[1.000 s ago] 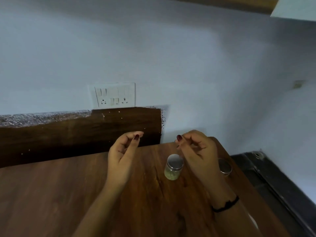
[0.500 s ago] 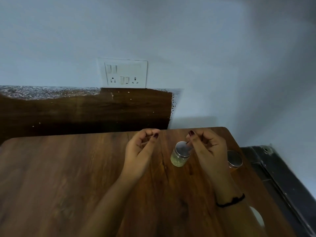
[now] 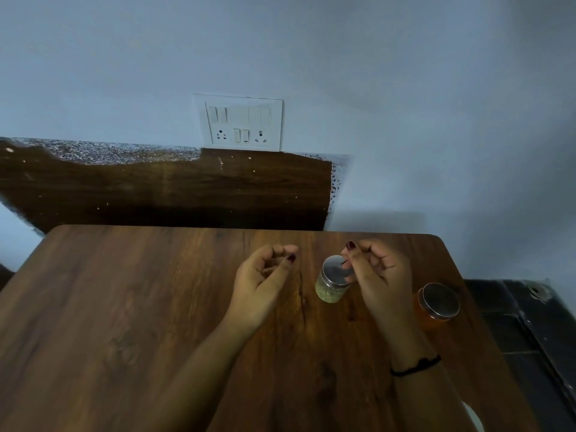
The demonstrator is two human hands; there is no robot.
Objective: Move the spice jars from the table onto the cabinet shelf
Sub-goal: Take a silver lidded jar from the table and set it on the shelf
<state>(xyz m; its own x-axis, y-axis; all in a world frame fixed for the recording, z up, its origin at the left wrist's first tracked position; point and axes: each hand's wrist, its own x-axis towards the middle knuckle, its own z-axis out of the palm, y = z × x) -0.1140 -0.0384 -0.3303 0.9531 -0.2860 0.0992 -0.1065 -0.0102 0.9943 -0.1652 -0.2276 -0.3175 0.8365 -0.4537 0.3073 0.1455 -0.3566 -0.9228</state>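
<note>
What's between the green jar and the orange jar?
The right hand, fingers loosely curled, between green jar and orange jar, in the head view.

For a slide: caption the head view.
Left hand and right hand, loosely curled, flank a green spice jar on a table; orange spice jar at right.

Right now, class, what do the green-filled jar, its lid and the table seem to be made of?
Green-filled jar: clear glass or plastic; contents show through. Lid: likely metal, grey with dull sheen. Table: wood or wood-look laminate, brown grain, smooth finish.
</note>
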